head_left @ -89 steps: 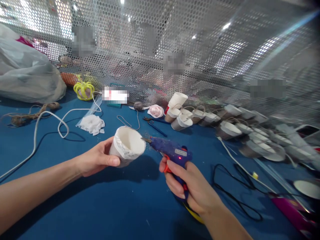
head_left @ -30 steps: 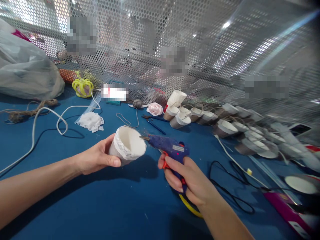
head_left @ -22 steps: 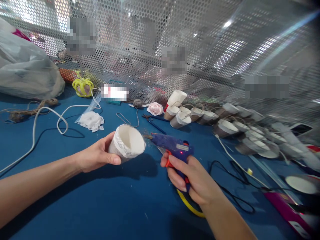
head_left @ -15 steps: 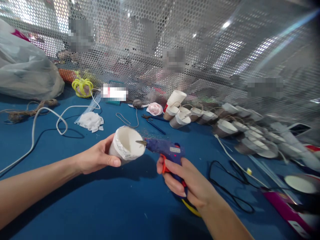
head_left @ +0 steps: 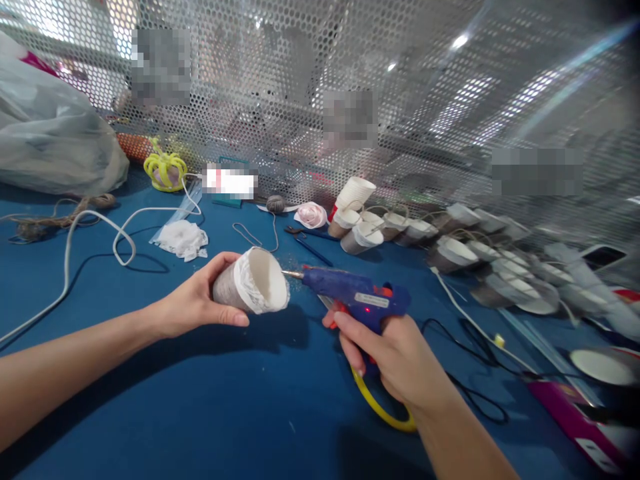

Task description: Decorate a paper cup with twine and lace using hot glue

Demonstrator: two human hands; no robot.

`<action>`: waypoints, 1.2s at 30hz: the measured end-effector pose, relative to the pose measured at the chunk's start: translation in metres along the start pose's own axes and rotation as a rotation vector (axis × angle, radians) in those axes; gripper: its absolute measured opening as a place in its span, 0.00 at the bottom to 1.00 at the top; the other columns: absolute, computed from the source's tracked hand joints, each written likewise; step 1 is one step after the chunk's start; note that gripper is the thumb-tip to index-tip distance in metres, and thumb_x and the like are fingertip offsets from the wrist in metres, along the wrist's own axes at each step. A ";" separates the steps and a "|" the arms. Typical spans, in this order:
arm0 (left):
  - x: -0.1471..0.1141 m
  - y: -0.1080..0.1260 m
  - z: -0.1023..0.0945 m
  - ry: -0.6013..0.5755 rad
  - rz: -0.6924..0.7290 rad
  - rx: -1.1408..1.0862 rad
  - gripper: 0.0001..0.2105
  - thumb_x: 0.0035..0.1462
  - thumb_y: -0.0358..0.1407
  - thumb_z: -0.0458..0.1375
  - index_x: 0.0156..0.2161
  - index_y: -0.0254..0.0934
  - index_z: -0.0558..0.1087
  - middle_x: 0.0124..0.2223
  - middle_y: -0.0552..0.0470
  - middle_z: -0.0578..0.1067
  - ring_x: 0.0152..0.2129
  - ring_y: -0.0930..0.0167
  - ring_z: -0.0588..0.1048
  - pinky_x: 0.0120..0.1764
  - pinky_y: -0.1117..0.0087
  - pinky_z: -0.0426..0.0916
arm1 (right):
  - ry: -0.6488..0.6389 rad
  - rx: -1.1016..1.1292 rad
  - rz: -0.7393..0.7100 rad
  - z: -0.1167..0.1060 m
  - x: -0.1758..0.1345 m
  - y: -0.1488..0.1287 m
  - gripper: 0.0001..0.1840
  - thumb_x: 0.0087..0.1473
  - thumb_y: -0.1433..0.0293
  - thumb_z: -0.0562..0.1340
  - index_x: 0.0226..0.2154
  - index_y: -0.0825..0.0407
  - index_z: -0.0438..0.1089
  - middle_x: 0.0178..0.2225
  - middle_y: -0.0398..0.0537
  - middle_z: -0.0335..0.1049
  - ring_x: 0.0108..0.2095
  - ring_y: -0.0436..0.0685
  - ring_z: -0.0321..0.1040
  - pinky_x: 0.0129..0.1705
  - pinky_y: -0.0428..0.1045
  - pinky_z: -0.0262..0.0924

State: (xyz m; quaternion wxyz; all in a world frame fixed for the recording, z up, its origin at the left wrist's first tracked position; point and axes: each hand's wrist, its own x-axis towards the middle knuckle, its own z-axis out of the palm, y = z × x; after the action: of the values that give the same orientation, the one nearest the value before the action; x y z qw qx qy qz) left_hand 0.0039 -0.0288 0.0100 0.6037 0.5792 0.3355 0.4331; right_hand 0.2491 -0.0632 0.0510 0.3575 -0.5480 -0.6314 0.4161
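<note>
My left hand (head_left: 205, 293) is wrapped round a paper cup (head_left: 230, 287) tilted on its side, its mouth facing right. White lace trim runs round the rim, and the cup's outside looks grey-brown. In my right hand (head_left: 385, 353) is a blue glue gun (head_left: 345, 288) with an orange trigger and a small red light. Its metal nozzle points left and ends close to the far side of the cup's rim; whether it touches, I cannot tell. A yellow-handled tool, perhaps scissors (head_left: 383, 408), lies partly hidden below my right hand.
Several wrapped cups with twine handles (head_left: 363, 237) stand at the back right. Pliers (head_left: 310, 247), a pink fabric rose (head_left: 311, 215) and white lace (head_left: 183, 240) lie behind the cup. A white cable (head_left: 67, 267) crosses the left side; a black cord (head_left: 480, 393) lies right. Perforated metal mesh closes the back.
The glue gun has moved right, drawing its nozzle out from the cup's mouth to its rim. My left hand has turned the cup so more of its side shows.
</note>
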 end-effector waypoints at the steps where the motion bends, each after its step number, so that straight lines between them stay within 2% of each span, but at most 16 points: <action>1: 0.000 0.000 0.000 0.004 0.004 0.013 0.29 0.35 0.34 0.69 0.45 0.38 0.62 0.41 0.50 0.66 0.33 0.71 0.66 0.34 0.73 0.64 | 0.003 -0.007 0.000 0.000 0.000 0.000 0.14 0.51 0.59 0.60 0.25 0.54 0.67 0.09 0.36 0.56 0.12 0.46 0.52 0.17 0.45 0.53; 4: 0.001 -0.001 -0.001 0.017 0.015 0.047 0.29 0.35 0.35 0.69 0.44 0.38 0.62 0.41 0.50 0.66 0.33 0.71 0.66 0.34 0.73 0.65 | 0.011 -0.121 0.027 -0.002 0.001 0.001 0.16 0.49 0.58 0.61 0.19 0.53 0.67 0.09 0.39 0.59 0.12 0.48 0.56 0.19 0.46 0.56; 8: 0.001 -0.002 -0.001 0.015 0.012 0.081 0.29 0.36 0.35 0.68 0.44 0.38 0.61 0.39 0.52 0.66 0.32 0.72 0.66 0.33 0.73 0.64 | 0.002 -0.277 0.065 -0.005 0.000 0.004 0.25 0.47 0.57 0.62 0.07 0.51 0.60 0.08 0.43 0.61 0.12 0.49 0.60 0.19 0.46 0.60; 13: 0.000 -0.001 0.001 0.004 0.014 0.136 0.28 0.36 0.35 0.68 0.43 0.38 0.61 0.39 0.52 0.66 0.33 0.71 0.65 0.36 0.72 0.64 | 0.090 -0.296 0.052 -0.003 -0.001 -0.002 0.23 0.47 0.58 0.62 0.09 0.50 0.62 0.09 0.42 0.62 0.12 0.49 0.61 0.19 0.46 0.61; 17: 0.000 -0.001 0.001 0.010 0.001 0.133 0.28 0.36 0.36 0.68 0.43 0.38 0.61 0.40 0.51 0.66 0.32 0.71 0.66 0.33 0.72 0.64 | -0.002 -0.296 0.113 -0.006 0.001 -0.003 0.24 0.45 0.58 0.63 0.08 0.50 0.60 0.09 0.43 0.62 0.12 0.50 0.61 0.18 0.46 0.60; 21: 0.001 -0.004 -0.001 0.045 0.041 0.177 0.29 0.36 0.37 0.68 0.44 0.39 0.60 0.42 0.50 0.66 0.35 0.69 0.67 0.36 0.70 0.64 | -0.044 -0.220 0.047 -0.011 0.002 0.001 0.20 0.48 0.55 0.60 0.16 0.51 0.66 0.09 0.41 0.62 0.13 0.50 0.62 0.18 0.46 0.61; 23: 0.002 -0.006 -0.001 0.062 0.054 0.249 0.29 0.36 0.38 0.68 0.43 0.38 0.60 0.41 0.51 0.66 0.37 0.67 0.67 0.39 0.68 0.64 | -0.005 -0.224 0.034 -0.011 0.001 0.003 0.20 0.49 0.54 0.59 0.19 0.51 0.68 0.09 0.41 0.62 0.13 0.50 0.61 0.19 0.46 0.62; 28: 0.000 -0.008 0.000 0.131 0.078 0.420 0.28 0.37 0.41 0.67 0.42 0.38 0.58 0.41 0.51 0.65 0.38 0.65 0.66 0.41 0.65 0.63 | 0.093 -0.324 0.064 -0.006 -0.002 0.006 0.21 0.45 0.52 0.61 0.14 0.49 0.65 0.10 0.43 0.64 0.13 0.52 0.64 0.19 0.47 0.62; 32: -0.001 -0.007 0.001 0.178 0.104 0.455 0.29 0.37 0.41 0.67 0.42 0.38 0.58 0.40 0.51 0.65 0.39 0.65 0.66 0.42 0.64 0.62 | 0.122 -0.381 0.068 -0.005 -0.003 0.008 0.17 0.43 0.53 0.63 0.17 0.48 0.67 0.10 0.42 0.64 0.13 0.54 0.64 0.19 0.49 0.62; 36: -0.001 -0.008 0.001 0.178 0.113 0.472 0.29 0.37 0.41 0.67 0.42 0.38 0.57 0.40 0.51 0.65 0.38 0.65 0.67 0.42 0.64 0.63 | 0.151 -0.400 0.104 -0.004 -0.002 0.012 0.15 0.40 0.54 0.65 0.19 0.47 0.68 0.10 0.43 0.66 0.13 0.55 0.65 0.18 0.49 0.62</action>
State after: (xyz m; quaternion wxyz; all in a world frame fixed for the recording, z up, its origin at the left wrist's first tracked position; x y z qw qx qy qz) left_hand 0.0055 -0.0302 0.0025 0.3949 0.6815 0.4461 0.4250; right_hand 0.2578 -0.0637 0.0414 0.2661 -0.6693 -0.6438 0.2585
